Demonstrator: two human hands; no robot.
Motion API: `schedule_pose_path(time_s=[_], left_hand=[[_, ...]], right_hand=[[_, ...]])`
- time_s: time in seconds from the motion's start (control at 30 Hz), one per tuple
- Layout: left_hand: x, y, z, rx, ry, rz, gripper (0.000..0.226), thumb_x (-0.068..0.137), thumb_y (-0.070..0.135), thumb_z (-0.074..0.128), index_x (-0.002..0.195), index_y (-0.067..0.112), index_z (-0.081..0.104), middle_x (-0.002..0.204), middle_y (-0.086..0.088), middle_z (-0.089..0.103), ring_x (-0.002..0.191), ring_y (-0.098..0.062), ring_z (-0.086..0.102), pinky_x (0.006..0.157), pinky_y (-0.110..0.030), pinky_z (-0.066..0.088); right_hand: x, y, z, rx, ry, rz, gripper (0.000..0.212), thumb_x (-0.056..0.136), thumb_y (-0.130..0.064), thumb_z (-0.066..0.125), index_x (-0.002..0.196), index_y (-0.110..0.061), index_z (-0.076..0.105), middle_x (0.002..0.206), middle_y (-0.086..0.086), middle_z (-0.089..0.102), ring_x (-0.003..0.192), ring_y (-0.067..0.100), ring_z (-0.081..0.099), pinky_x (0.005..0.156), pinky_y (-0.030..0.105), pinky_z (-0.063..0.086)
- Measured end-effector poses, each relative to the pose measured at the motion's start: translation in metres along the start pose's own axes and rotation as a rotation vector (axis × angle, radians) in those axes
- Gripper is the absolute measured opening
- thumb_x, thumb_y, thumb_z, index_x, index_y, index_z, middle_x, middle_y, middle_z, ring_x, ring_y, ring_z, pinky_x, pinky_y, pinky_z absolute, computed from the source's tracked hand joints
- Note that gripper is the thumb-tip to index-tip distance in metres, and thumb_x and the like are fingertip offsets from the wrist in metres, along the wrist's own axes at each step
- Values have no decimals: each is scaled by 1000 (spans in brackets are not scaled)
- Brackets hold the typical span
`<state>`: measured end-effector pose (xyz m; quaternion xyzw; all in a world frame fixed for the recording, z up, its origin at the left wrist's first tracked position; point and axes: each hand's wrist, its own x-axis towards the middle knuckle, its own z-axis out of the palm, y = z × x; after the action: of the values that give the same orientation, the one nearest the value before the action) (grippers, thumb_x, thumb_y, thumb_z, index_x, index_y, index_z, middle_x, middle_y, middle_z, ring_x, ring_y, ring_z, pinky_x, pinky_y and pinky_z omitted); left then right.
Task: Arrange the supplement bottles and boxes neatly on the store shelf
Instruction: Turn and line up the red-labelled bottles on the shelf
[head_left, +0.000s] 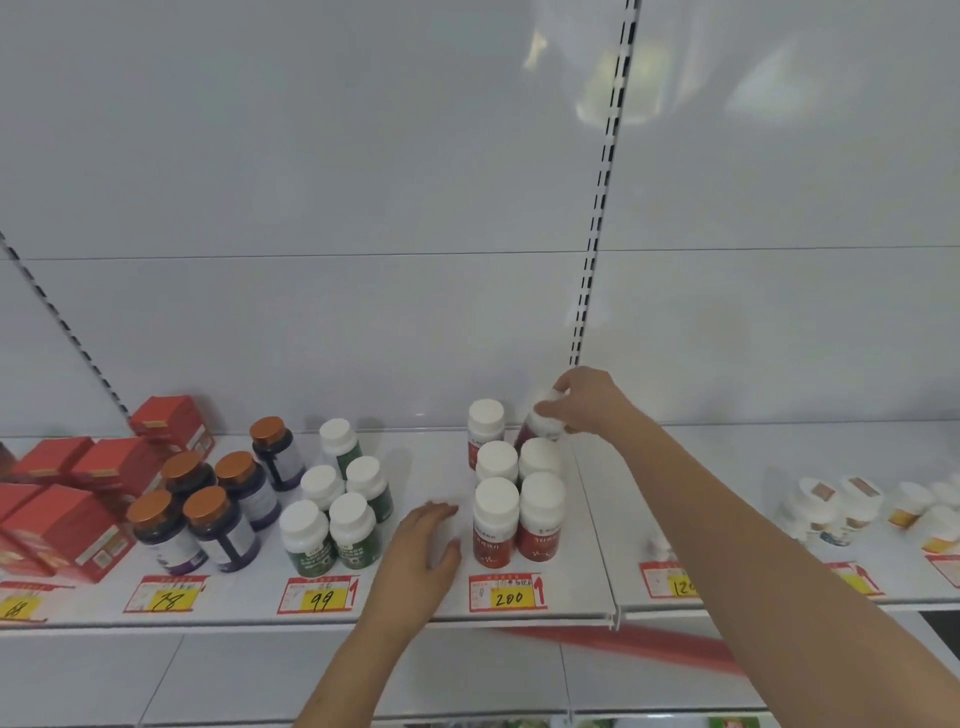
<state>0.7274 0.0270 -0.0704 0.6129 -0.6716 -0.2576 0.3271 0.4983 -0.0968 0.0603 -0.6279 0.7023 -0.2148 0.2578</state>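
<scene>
White plastic caps top the red-labelled bottle (540, 428) that our right hand (587, 400) grips from above, fingers curled round its cap; the bottle leans left at the back right corner of its group, at about two o'clock from our left hand. Our left hand (423, 545) lies flat on the white shelf (431, 467) with fingers straight and slightly spread, holding nothing, its fingertips just beside the front red bottles at their nine o'clock.

The other red bottles (514, 499) stand upright in two close columns, directly behind a price tag marked 200 (506, 592). At nine o'clock from our left hand we see the green-labelled bottles (340, 504), white-capped and clustered behind a tag marked 99 (318, 596). Further toward nine o'clock stand dark bottles with copper caps (208, 509) behind a tag marked 78 (166, 595), then red boxes (62, 499) at the far left. At three o'clock from our right arm, well apart on the next shelf section, sit small white jars (836, 506), too blurred for us to read. A slotted upright (602, 182) runs up the white back panel at twelve o'clock from our right hand.
</scene>
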Motion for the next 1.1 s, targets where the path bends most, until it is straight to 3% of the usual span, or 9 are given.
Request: schedule_pose_path(time_s=[0.07, 0.17, 0.3, 0.43, 0.53, 0.67, 0.8, 1.0, 1.1], left_hand=[[1, 27, -19, -113, 159, -22, 33, 97, 19, 58, 127, 34, 59, 136, 19, 54, 126, 9, 45, 111, -20, 33], [7, 90, -50, -419, 237, -110, 24, 99, 24, 56, 121, 34, 63, 121, 22, 63, 110, 14, 57, 96, -15, 45], [25, 159, -69, -887, -57, -306, 38, 101, 43, 48, 117, 12, 64, 104, -11, 76, 89, -25, 76, 80, -33, 60], [25, 177, -67, -836, -237, -385, 55, 96, 55, 47, 109, 4, 63, 76, -16, 70, 59, -22, 66, 58, -29, 57], [18, 169, -52, -883, -215, -354, 50, 91, 50, 56, 114, 7, 66, 85, -16, 71, 68, -21, 68, 65, -29, 58], [-1, 164, -30, -838, -59, -175, 41, 84, 38, 73, 122, 25, 68, 112, -4, 73, 102, -20, 72, 88, -36, 58], [-18, 166, -23, -751, 4, -159, 35, 88, 27, 70, 122, 36, 65, 116, 9, 72, 108, -15, 70, 93, -34, 56], [-17, 164, -27, -927, -174, -277, 43, 93, 31, 58, 128, 5, 62, 117, -12, 72, 109, -29, 70, 99, -42, 54], [-17, 159, -26, -815, -202, -271, 40, 96, 40, 59, 125, 12, 65, 115, -9, 73, 107, -29, 70, 101, -49, 52]], right_hand=[[-5, 10, -24, 120, 117, -39, 38, 84, -28, 72, 109, 0, 68, 106, 22, 71, 94, 34, 71, 89, 46, 57], [-35, 17, -56, 638, 109, -100, 13, 88, -20, 72, 99, -13, 72, 99, 16, 75, 86, 27, 75, 83, 32, 60], [-80, 15, -65, 981, -126, -234, 18, 95, -15, 60, 110, -10, 70, 104, 13, 76, 96, 30, 73, 88, 34, 58], [-100, 24, -58, 952, -201, -322, 29, 86, -27, 62, 113, -20, 71, 110, 7, 74, 102, 25, 72, 90, 36, 57], [-104, 34, -54, 983, -221, -342, 34, 87, -29, 61, 120, -24, 68, 114, 6, 73, 108, 23, 70, 93, 35, 56], [-109, 40, -44, 1030, -212, -315, 45, 82, -36, 63, 126, -26, 64, 113, 3, 74, 108, 21, 70, 94, 38, 56], [-115, 42, -42, 1000, -187, -303, 39, 89, -32, 62, 127, -27, 63, 108, 0, 75, 106, 17, 71, 91, 34, 58], [-121, 36, -47, 949, -166, -357, 31, 92, -17, 63, 121, -26, 67, 103, -11, 75, 98, 7, 71, 75, 20, 58], [-122, 34, -42, 914, -119, -357, 30, 86, -28, 67, 116, -27, 68, 102, -10, 75, 97, 10, 71, 76, 25, 60]])
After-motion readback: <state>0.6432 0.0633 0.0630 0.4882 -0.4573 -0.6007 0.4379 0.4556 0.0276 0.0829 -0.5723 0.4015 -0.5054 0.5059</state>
